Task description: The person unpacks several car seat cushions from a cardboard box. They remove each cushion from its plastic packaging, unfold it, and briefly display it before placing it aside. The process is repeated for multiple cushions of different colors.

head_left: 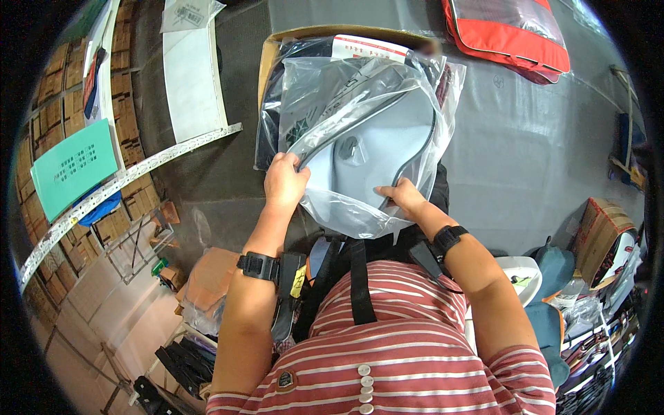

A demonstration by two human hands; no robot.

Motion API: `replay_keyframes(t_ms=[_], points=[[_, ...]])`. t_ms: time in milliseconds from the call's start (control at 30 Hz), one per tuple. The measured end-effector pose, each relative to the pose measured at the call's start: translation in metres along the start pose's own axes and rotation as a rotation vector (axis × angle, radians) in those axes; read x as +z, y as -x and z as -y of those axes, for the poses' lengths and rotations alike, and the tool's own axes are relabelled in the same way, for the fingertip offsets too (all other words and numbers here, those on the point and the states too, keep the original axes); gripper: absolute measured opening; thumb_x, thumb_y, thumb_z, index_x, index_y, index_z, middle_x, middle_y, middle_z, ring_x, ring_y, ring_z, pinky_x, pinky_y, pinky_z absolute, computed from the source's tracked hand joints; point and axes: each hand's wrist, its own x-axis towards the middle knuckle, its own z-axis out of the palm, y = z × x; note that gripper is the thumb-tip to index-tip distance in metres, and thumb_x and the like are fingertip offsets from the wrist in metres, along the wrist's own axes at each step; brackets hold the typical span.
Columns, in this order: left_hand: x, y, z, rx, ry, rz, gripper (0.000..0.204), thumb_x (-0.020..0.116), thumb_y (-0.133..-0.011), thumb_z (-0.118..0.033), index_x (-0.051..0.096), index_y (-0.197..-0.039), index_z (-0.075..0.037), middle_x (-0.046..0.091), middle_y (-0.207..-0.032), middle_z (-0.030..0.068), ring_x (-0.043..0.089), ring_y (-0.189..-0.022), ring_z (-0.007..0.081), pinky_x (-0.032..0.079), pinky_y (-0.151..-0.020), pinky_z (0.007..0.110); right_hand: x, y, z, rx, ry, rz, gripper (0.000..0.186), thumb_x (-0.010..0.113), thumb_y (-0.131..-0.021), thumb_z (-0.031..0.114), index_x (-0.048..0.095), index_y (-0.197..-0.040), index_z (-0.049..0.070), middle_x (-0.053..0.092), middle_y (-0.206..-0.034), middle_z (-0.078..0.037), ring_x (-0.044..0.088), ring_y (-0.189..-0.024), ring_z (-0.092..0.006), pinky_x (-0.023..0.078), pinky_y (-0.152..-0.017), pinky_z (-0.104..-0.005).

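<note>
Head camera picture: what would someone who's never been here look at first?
Probably the pale blue, dark-edged piece in the middle, inside a clear plastic bag held by the left hand and right hand, in front of an open cardboard box. Next might be the bright red case at the upper right, then the mint-green sheet at the far left.

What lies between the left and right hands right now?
In the head view, a pale blue, dark-edged piece in a clear plastic bag spans between left hand and right hand.
</note>
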Motion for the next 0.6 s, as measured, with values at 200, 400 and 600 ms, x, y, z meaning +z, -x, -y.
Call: replay_keyframes(t_ms=[200,400,600], points=[[0.005,0.008,-0.007,0.003,0.003,0.017,0.024,0.068,-0.071,-0.019,0.060,-0.086,-0.003,0.057,-0.093,0.0129,0.058,-0.087,0.0332,0.047,-0.074,0.041,-0.029,0.027,0.020,-0.054,0.310,0.034,0.035,0.065,-0.083,0.022,0.057,-0.099,-0.008,0.065,-0.080,-0.013,0.064,-0.067,-0.0190,0.051,-0.059,-0.0279],[-0.002,0.025,-0.047,0.105,-0.055,0.196,0.036,0.070,-0.070,-0.016,0.056,-0.101,-0.004,0.054,-0.101,0.0150,0.058,-0.091,0.0336,0.048,-0.078,0.041,-0.086,0.025,-0.006,-0.089,0.319,-0.123,0.034,0.057,-0.088,0.021,0.056,-0.108,-0.007,0.066,-0.079,-0.014,0.066,-0.065,-0.0197,0.052,-0.058,-0.0289],[0.026,0.069,-0.099,0.440,0.095,0.478,0.075,0.059,-0.071,0.002,0.029,-0.138,-0.011,0.045,-0.113,0.0189,0.056,-0.094,0.0386,0.049,-0.079,0.042,-0.146,0.005,0.003,-0.202,0.264,-0.436,0.038,0.052,-0.090,0.026,0.052,-0.117,-0.001,0.063,-0.085,-0.010,0.063,-0.072,-0.0197,0.050,-0.061,-0.0289]])
